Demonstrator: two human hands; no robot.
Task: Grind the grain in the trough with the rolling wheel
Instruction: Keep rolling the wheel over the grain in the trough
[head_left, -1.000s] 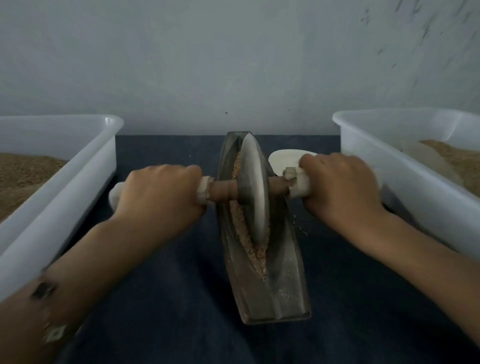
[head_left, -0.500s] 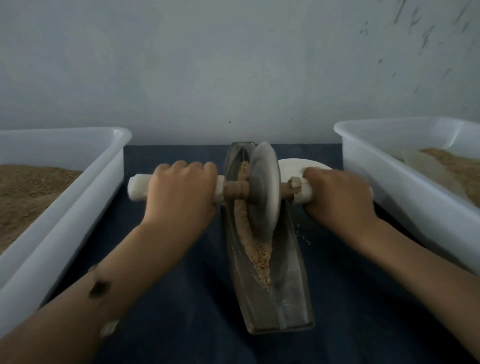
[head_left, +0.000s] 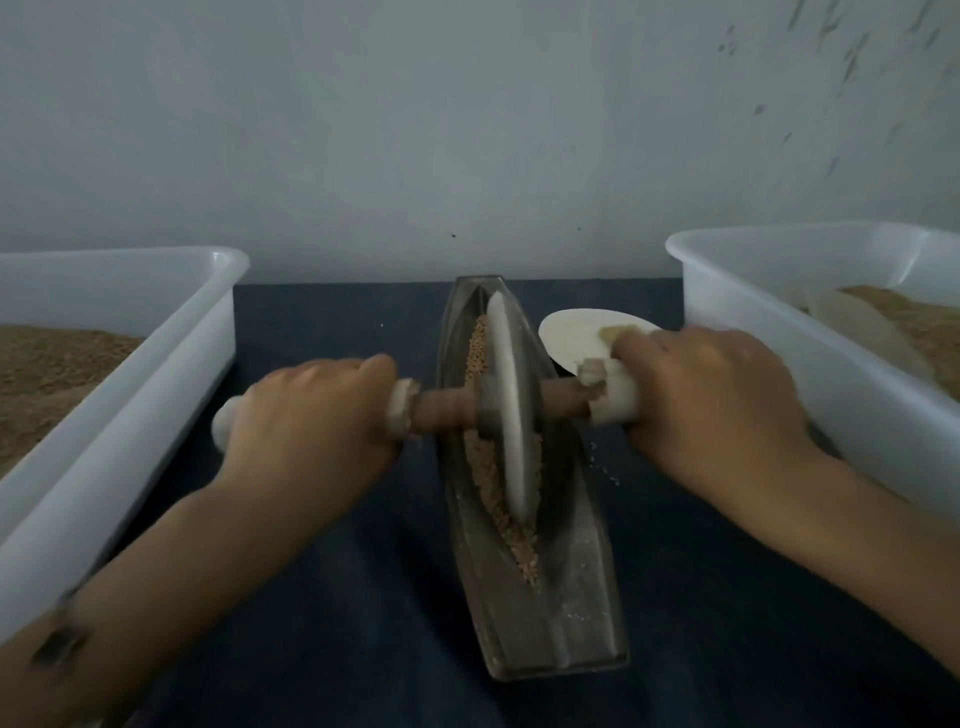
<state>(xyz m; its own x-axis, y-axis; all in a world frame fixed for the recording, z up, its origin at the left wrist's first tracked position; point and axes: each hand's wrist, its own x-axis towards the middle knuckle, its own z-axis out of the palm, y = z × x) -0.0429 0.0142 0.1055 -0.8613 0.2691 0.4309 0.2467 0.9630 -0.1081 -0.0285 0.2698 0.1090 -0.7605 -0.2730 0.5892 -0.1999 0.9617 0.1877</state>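
1. Trough (head_left: 550, 613): long boat-shaped metal vessel, lying lengthwise on the dark blue cloth (head_left: 337, 597), centre of the work area, pointed far end toward the wall (head_left: 467, 130).
2. Grain (head_left: 511, 540): sitting in the trough's centre groove, running from the far end to approx. mid-length of the near half; most is showing on the wheel's left side. A few loose grains (head_left: 605, 470) are lying on the cloth just right of the trough.
3. Wheel (head_left: 511, 415): thin disc standing on edge inside the groove, resting on the grain, w/ a wooden axle (head_left: 441, 413) passing through its hub, roughly level.
4. Left hand (head_left: 311, 421): clenching the white handle sleeve (head_left: 224, 428) on the axle's left end, knuckles up, fingers curling over the top.
5. Right hand (head_left: 711, 400): grasping the white sleeve on the right end, same overhand hold.
6. White plate (head_left: 576, 338): lying behind the right hand, just beside the trough.
7. White tub (head_left: 171, 364) on the left and white tub (head_left: 779, 343) on the right are flanking the setup, both holding brown grain.
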